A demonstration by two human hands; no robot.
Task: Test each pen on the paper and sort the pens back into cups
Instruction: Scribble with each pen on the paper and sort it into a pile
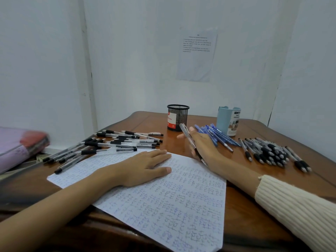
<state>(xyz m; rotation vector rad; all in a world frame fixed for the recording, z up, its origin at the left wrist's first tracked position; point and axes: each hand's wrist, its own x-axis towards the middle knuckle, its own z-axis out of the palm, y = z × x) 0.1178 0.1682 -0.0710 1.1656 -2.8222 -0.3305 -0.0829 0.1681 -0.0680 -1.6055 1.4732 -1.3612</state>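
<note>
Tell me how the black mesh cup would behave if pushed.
Being open wire mesh with no pens showing, the black mesh cup is probably light and slides easily on the glossy table. Taller than wide, it might tip if pushed high.

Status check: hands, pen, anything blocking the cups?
Left hand flat on paper. Right hand grips one pen. Blue pens lie before blue cup.

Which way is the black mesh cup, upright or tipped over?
Upright. The black mesh cup stands on its base on the table, its round rim facing up; nothing sticks out above it.
</note>
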